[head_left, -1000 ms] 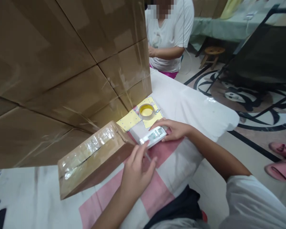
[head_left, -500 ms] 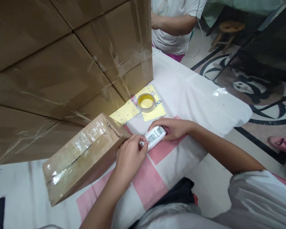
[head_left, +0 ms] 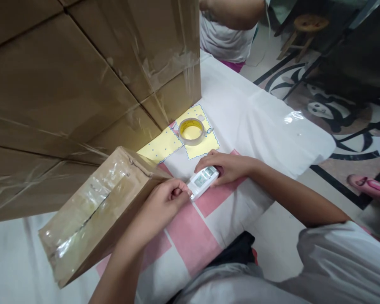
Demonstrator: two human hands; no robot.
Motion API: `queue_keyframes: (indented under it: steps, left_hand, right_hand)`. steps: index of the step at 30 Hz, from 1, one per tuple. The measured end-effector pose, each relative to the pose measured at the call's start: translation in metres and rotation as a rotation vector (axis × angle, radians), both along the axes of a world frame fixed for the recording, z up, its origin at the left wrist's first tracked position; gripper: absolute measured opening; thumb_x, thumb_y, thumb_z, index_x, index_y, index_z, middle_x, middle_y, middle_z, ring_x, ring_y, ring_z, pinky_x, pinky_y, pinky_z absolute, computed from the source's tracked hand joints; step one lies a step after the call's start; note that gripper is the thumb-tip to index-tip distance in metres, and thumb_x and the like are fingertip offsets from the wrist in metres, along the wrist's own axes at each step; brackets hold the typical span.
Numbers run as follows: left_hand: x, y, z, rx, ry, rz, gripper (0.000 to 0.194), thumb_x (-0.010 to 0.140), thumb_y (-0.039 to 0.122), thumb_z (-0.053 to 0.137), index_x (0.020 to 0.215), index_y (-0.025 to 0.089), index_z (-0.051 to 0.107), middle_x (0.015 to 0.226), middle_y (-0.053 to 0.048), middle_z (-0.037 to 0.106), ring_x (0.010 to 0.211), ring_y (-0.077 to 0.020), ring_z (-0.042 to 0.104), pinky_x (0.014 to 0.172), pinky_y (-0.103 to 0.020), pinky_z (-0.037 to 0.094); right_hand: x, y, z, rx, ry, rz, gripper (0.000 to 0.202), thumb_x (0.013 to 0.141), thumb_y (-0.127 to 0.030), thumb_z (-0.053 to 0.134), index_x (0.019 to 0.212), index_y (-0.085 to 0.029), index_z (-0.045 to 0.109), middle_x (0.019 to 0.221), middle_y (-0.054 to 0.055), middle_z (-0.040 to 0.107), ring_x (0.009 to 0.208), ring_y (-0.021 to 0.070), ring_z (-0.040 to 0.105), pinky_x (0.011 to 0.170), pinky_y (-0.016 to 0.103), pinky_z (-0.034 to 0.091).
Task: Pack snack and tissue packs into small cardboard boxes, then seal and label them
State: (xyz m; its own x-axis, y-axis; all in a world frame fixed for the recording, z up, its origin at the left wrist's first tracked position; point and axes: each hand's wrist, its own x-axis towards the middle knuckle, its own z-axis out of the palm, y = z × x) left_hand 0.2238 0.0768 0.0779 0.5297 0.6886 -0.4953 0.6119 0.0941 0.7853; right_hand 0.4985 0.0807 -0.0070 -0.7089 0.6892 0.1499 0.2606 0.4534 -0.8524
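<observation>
My right hand (head_left: pixel 229 166) grips a small white device with a grey display (head_left: pixel 203 181), flat on the pink and white cloth (head_left: pixel 196 236). My left hand (head_left: pixel 164 202) pinches the near end of that device, its fingers curled together. Touching my left hand's far side is a taped brown cardboard box (head_left: pixel 95 211), lying tilted on the cloth. A roll of clear tape (head_left: pixel 191 131) rests on a yellow dotted patch just beyond the device.
A tall stack of large taped cardboard boxes (head_left: pixel 82 84) fills the left. Another person in a white shirt (head_left: pixel 228 33) sits behind the surface. The floor at right has a panda mat (head_left: pixel 323 114), a wooden stool (head_left: pixel 307 25) and a pink slipper (head_left: pixel 367 185).
My left hand has come down from above the cloth and closed on the near end of the white device. The view has tilted downward and the small box now appears lower left.
</observation>
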Motion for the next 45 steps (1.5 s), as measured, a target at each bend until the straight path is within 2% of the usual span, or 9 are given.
queue_keyframes:
  steps: [3, 9, 14, 24, 30, 39, 45]
  left_hand:
    - [-0.003, -0.005, -0.002, 0.045, 0.032, 0.000, 0.022, 0.095, 0.041, 0.056, 0.085, 0.022, 0.063, 0.089, -0.001, 0.067, 0.085, -0.0177, 0.060, 0.073, -0.028, 0.041]
    - [-0.012, -0.011, -0.014, -0.108, -0.032, 0.059, 0.022, 0.088, 0.039, 0.061, 0.078, 0.019, 0.062, 0.074, -0.001, 0.065, 0.070, -0.0152, 0.058, 0.065, -0.026, 0.040]
    - [-0.015, -0.014, -0.019, -0.057, -0.048, 0.076, 0.025, 0.090, 0.041, 0.059, 0.080, 0.019, 0.063, 0.073, -0.001, 0.062, 0.069, -0.0142, 0.056, 0.065, -0.026, 0.040]
    - [-0.012, -0.011, -0.008, -0.121, -0.070, 0.128, 0.022, 0.085, 0.039, 0.063, 0.077, 0.019, 0.062, 0.069, 0.001, 0.056, 0.066, -0.0124, 0.049, 0.060, -0.024, 0.036]
    - [-0.015, -0.011, -0.010, -0.086, -0.054, 0.117, 0.024, 0.087, 0.041, 0.062, 0.077, 0.019, 0.062, 0.070, 0.000, 0.059, 0.067, -0.0129, 0.052, 0.062, -0.025, 0.038]
    - [-0.018, -0.018, -0.031, -0.051, -0.017, 0.128, 0.023, 0.093, 0.040, 0.057, 0.084, 0.019, 0.063, 0.074, 0.001, 0.061, 0.070, -0.0129, 0.055, 0.064, -0.025, 0.038]
    - [-0.015, -0.022, -0.042, -0.015, -0.055, 0.118, 0.028, 0.097, 0.040, 0.055, 0.080, 0.019, 0.058, 0.075, 0.002, 0.058, 0.071, -0.0120, 0.052, 0.064, -0.024, 0.036]
  right_hand:
    - [0.000, 0.000, -0.001, 0.001, -0.002, 0.002, 0.049, 0.088, -0.040, 0.076, 0.131, -0.022, 0.060, 0.126, 0.008, 0.071, 0.111, 0.0225, 0.065, 0.103, 0.038, 0.031]
    - [0.000, 0.000, 0.000, 0.002, 0.003, 0.000, 0.046, 0.090, -0.041, 0.074, 0.130, -0.022, 0.060, 0.126, 0.008, 0.071, 0.112, 0.0226, 0.065, 0.105, 0.038, 0.030]
    - [0.000, 0.000, 0.003, 0.002, 0.007, 0.002, 0.045, 0.091, -0.042, 0.074, 0.129, -0.022, 0.061, 0.124, 0.007, 0.072, 0.110, 0.0223, 0.065, 0.105, 0.037, 0.031]
    - [0.000, 0.000, 0.003, 0.015, 0.015, 0.002, 0.044, 0.091, -0.042, 0.074, 0.128, -0.022, 0.061, 0.124, 0.007, 0.072, 0.109, 0.0220, 0.066, 0.102, 0.036, 0.032]
    - [0.001, 0.001, 0.003, -0.003, 0.004, 0.008, 0.045, 0.090, -0.041, 0.074, 0.128, -0.023, 0.061, 0.124, 0.006, 0.072, 0.109, 0.0219, 0.066, 0.102, 0.036, 0.032]
    - [0.001, 0.001, 0.003, -0.015, -0.007, 0.013, 0.044, 0.092, -0.044, 0.073, 0.129, -0.022, 0.061, 0.125, 0.008, 0.071, 0.112, 0.0231, 0.065, 0.101, 0.036, 0.031]
    - [0.000, 0.001, 0.003, -0.008, -0.010, 0.013, 0.045, 0.091, -0.043, 0.073, 0.129, -0.021, 0.061, 0.124, 0.008, 0.071, 0.110, 0.0232, 0.065, 0.101, 0.036, 0.032]
